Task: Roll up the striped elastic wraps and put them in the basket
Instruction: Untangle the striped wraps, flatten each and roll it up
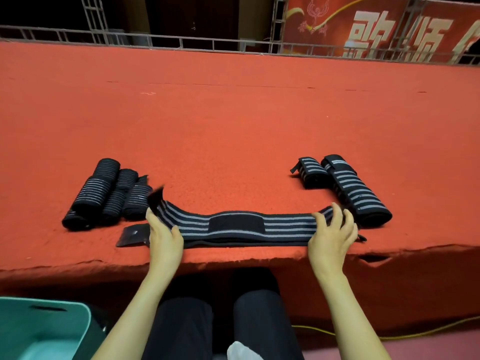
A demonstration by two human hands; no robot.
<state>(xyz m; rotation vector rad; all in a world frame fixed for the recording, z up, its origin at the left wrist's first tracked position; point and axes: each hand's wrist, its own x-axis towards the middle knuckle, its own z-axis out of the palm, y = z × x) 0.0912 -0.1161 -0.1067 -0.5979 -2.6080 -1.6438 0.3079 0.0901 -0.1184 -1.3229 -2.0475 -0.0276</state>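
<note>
A striped wrap (233,224) lay stretched flat along the near edge of the red worktop (233,126). The left hand (163,235) gripped its left end, and the right hand (332,232) curled over its right end. A pile of rolled wraps (104,193) sat to the left and two more rolls (350,188) to the right. A teal basket (78,320) stood below (lower left). Rolling tightly from one end, with the edges kept aligned, would likely work best.

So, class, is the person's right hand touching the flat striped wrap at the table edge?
Touching. The head view shows the right hand with its fingers curled over the right end of the flat wrap.
</note>
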